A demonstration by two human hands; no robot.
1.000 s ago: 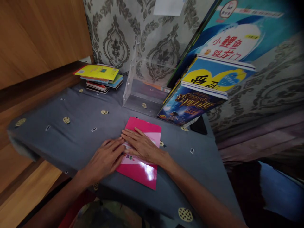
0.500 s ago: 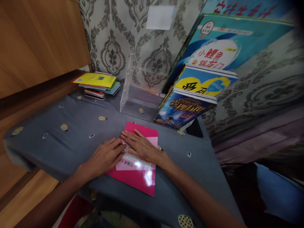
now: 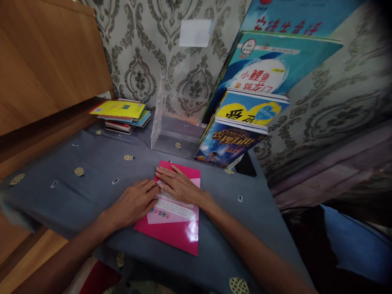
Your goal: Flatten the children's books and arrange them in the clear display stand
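Observation:
A pink book [image 3: 176, 234] with a pale panel and coloured lettering lies closed on the cloth-covered table in front of me. Its lettering faces away, upside down to my view. My right hand [image 3: 179, 184] rests flat across the upper part of its cover, fingers stretched toward the left edge. Along that left edge lies my left hand [image 3: 134, 204], its fingers extended and lightly bent, their tips close to those of the right hand. Neither hand grasps anything. Both hands hide parts of the cover.
A clear acrylic stand [image 3: 156, 132] stands behind the book. To its right, upright books lean in tiers, with a dark blue book [image 3: 229, 143] in front. A black phone [image 3: 246, 164] lies beside them. At the back left is a pile of books [image 3: 122, 109] near a wooden cabinet [image 3: 52, 57].
The camera view has shifted slightly, so the scene sits a little further left and lower. Both hands stay on the pink book, with hardly any movement.

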